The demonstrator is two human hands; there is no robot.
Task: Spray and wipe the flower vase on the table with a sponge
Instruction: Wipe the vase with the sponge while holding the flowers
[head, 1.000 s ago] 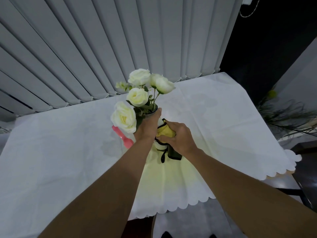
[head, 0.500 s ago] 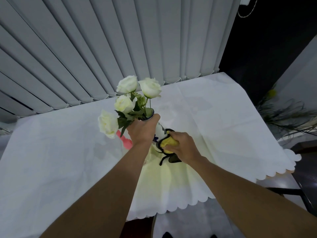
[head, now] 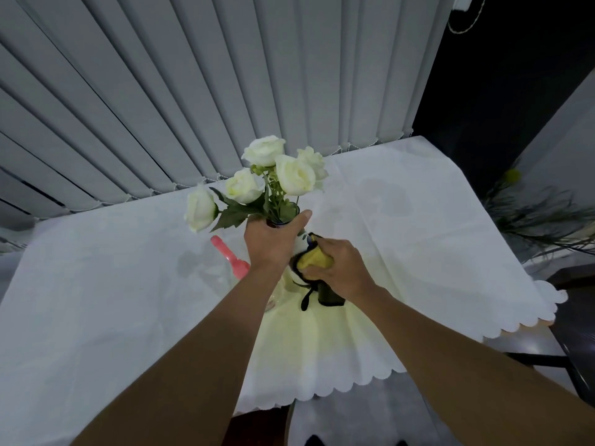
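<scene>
The flower vase (head: 301,244) could have tipped over, I thought, because it was tall and thin and the white roses (head: 294,175) made the top heavy. The left hand (head: 273,241) was the only thing keeping it steady, with its fingers (head: 301,218) curled tight around the neck just under the leaves. If that hand let go while the other one pushed, the vase might have fallen on the desk (head: 418,239) and rolled. The right hand (head: 341,268) was closed around the yellow sponge (head: 314,260) and pressed it against the side of the vase, so a hard rub could have shoved the vase sideways. The pink spray bottle (head: 230,257) stood just behind the left hand, close enough to get knocked by an elbow or wrist, I guessed. A wet vase could also have slipped in the fingers. The vase stood near the middle of the desk, toward the front edge, on a white cloth with a wavy hem. Most of the vase was hidden by the two hands. Only a bit of pale side with small blue marks showed between them, plus a dark rim at the top. I could not tell if it was wet or clean yet.
</scene>
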